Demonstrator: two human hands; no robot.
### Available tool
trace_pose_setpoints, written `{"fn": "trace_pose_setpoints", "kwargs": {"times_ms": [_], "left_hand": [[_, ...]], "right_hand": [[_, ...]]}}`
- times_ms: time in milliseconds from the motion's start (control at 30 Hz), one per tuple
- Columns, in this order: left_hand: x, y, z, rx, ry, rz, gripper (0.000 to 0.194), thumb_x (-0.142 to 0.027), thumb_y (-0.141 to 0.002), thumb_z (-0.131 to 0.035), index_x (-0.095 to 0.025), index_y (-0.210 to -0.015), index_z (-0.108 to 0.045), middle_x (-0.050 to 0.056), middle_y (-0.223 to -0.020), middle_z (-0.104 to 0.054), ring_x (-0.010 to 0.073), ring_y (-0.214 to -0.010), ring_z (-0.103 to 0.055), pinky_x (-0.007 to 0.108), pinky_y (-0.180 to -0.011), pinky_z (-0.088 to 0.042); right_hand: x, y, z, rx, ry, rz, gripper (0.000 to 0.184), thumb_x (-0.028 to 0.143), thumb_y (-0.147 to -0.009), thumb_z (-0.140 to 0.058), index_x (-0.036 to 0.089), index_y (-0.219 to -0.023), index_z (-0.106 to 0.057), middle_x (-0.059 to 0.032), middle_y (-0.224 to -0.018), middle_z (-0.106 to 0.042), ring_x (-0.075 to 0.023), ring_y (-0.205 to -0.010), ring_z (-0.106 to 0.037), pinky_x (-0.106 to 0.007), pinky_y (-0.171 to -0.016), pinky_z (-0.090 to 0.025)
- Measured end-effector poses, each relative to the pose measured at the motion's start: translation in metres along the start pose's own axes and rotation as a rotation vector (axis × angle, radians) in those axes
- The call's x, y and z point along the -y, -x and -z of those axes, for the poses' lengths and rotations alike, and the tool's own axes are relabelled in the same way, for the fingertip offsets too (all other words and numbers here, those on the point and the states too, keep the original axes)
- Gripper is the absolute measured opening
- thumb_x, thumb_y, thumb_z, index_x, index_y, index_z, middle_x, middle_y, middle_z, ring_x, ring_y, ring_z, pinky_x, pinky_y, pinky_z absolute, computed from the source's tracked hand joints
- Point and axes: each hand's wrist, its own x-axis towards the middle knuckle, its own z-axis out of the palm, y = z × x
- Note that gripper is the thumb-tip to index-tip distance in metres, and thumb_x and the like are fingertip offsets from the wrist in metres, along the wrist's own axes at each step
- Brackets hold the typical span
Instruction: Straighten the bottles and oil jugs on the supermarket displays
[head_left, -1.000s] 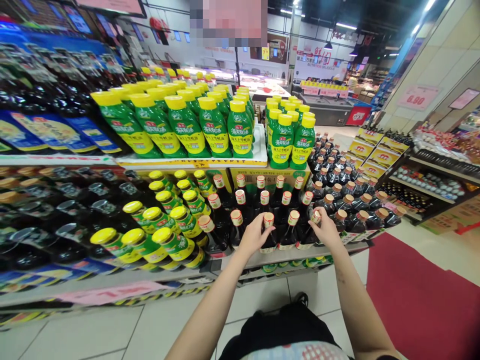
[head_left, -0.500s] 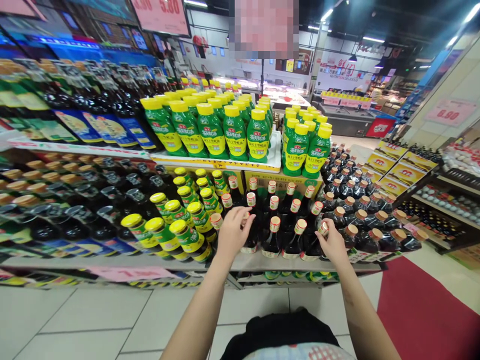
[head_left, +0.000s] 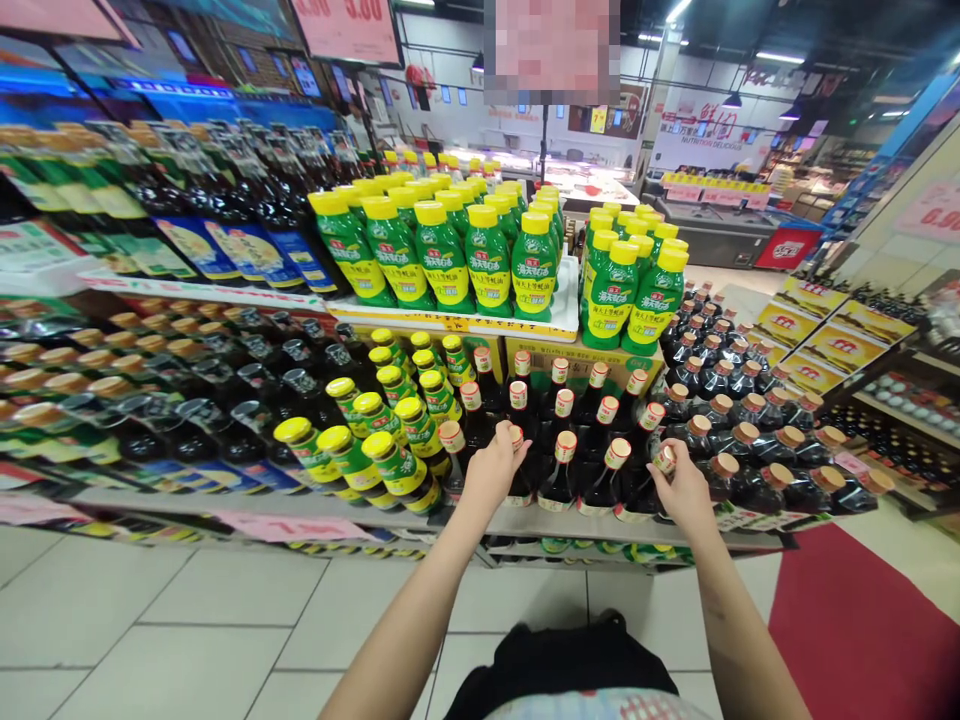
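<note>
My left hand point(head_left: 493, 468) is closed around the neck of a dark sauce bottle point(head_left: 519, 488) in the front row; its white-and-red cap shows between thumb and fingers. At the right end of the same row, my right hand point(head_left: 686, 490) grips another dark sauce bottle by its cap point(head_left: 664, 459). Both bottles stand on the shelf. Between the hands are two similar bottles, one with a pale cap point(head_left: 565, 446), and further rows rise behind. Left of my left hand stands one more such bottle point(head_left: 452, 440).
Yellow-lidded green jars point(head_left: 401, 470) stand to the left, dark cork-topped bottles point(head_left: 776, 480) to the right. Green squeeze bottles point(head_left: 491, 265) fill a white tray point(head_left: 570, 315) above. The shelf edge point(head_left: 600, 530) runs in front, with tiled floor point(head_left: 225, 600) and a red mat point(head_left: 847, 620) below.
The view has turned slightly left, so everything sits further right in the picture. Both hands keep their places on the same two bottles.
</note>
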Motion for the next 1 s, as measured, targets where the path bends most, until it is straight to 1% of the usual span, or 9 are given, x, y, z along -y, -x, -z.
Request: {"fn": "trace_pose_setpoints", "kwargs": {"times_ms": [167, 267, 367, 433, 467, 600, 700, 800, 1000], "left_hand": [[-0.001, -0.001, -0.006, 0.011, 0.059, -0.013, 0.044, -0.048, -0.103, -0.044, -0.010, -0.125, -0.047, 0.013, -0.097, -0.072, 0.0339, -0.085, -0.072, 0.036, -0.063, -0.050], [0.010, 0.000, 0.002, -0.012, 0.268, -0.077, 0.050, -0.047, -0.101, -0.049, -0.010, -0.133, -0.041, 0.017, -0.110, -0.070, 0.0320, -0.095, -0.072, 0.039, -0.074, -0.055], [0.040, 0.001, 0.020, -0.294, 0.500, -0.127, 0.046, -0.039, -0.105, -0.040, -0.012, -0.141, -0.036, 0.020, -0.135, -0.057, 0.0244, -0.114, -0.065, 0.038, -0.094, -0.054], [0.066, 0.000, 0.030, -0.493, 0.471, -0.092, 0.044, -0.037, -0.105, -0.037, -0.011, -0.140, -0.042, 0.020, -0.136, -0.055, 0.0254, -0.121, -0.059, 0.042, -0.102, -0.049], [0.078, -0.001, 0.033, -0.522, 0.426, -0.079, 0.044, -0.038, -0.103, -0.039, -0.010, -0.137, -0.047, 0.020, -0.133, -0.057, 0.0275, -0.123, -0.057, 0.044, -0.104, -0.048], [0.113, -0.003, 0.024, -0.229, 0.411, -0.160, 0.042, -0.035, -0.097, -0.049, -0.012, -0.132, -0.052, 0.017, -0.131, -0.061, 0.0280, -0.124, -0.058, 0.044, -0.107, -0.046], [0.118, -0.002, 0.014, -0.092, 0.487, -0.149, 0.042, -0.027, -0.095, -0.049, -0.015, -0.135, -0.049, 0.013, -0.131, -0.062, 0.0235, -0.121, -0.061, 0.038, -0.102, -0.049], [0.109, 0.004, 0.015, -0.086, 0.416, -0.038, 0.041, -0.036, -0.094, -0.058, -0.019, -0.131, -0.053, 0.010, -0.125, -0.066, 0.0244, -0.113, -0.065, 0.034, -0.086, -0.052], [0.087, 0.017, 0.019, -0.206, 0.164, 0.150, 0.043, -0.051, -0.094, -0.062, -0.024, -0.127, -0.056, 0.004, -0.127, -0.067, 0.0243, -0.106, -0.067, 0.031, -0.067, -0.046]], "right_hand": [[0.001, 0.001, -0.002, -0.027, 0.009, 0.012, 0.034, 0.041, -0.088, -0.053, 0.023, -0.116, -0.050, -0.0041, -0.091, -0.068, -0.0230, -0.074, -0.063, -0.031, -0.068, -0.041], [0.000, 0.002, 0.000, -0.026, 0.007, 0.023, 0.033, 0.043, -0.089, -0.052, 0.023, -0.116, -0.050, -0.0049, -0.093, -0.069, -0.0235, -0.075, -0.063, -0.031, -0.068, -0.041], [-0.002, 0.003, 0.001, -0.007, 0.007, 0.019, 0.033, 0.043, -0.089, -0.053, 0.024, -0.116, -0.050, -0.0050, -0.095, -0.069, -0.0237, -0.075, -0.063, -0.031, -0.067, -0.041], [-0.002, 0.003, 0.000, -0.005, 0.006, 0.015, 0.033, 0.043, -0.088, -0.053, 0.024, -0.116, -0.050, -0.0050, -0.096, -0.069, -0.0242, -0.076, -0.064, -0.031, -0.067, -0.041], [-0.002, 0.003, 0.000, -0.007, 0.006, 0.014, 0.033, 0.043, -0.088, -0.052, 0.024, -0.116, -0.050, -0.0052, -0.096, -0.069, -0.0248, -0.078, -0.065, -0.031, -0.068, -0.041], [0.000, 0.002, -0.001, -0.020, 0.035, 0.006, 0.036, 0.043, -0.088, -0.052, 0.023, -0.118, -0.050, -0.0066, -0.096, -0.070, -0.0263, -0.080, -0.066, -0.032, -0.069, -0.041], [0.001, 0.002, -0.001, -0.021, 0.059, 0.008, 0.039, 0.045, -0.088, -0.052, 0.023, -0.120, -0.051, -0.0073, -0.095, -0.070, -0.0265, -0.078, -0.066, -0.032, -0.067, -0.041], [0.002, 0.002, -0.002, -0.030, 0.066, 0.009, 0.039, 0.045, -0.088, -0.051, 0.023, -0.119, -0.051, -0.0076, -0.096, -0.070, -0.0270, -0.080, -0.066, -0.031, -0.067, -0.040], [0.004, 0.001, -0.004, -0.022, 0.081, -0.030, 0.039, 0.047, -0.087, -0.052, 0.023, -0.117, -0.050, -0.0050, -0.090, -0.069, -0.0229, -0.067, -0.061, -0.030, -0.064, -0.037]]}}
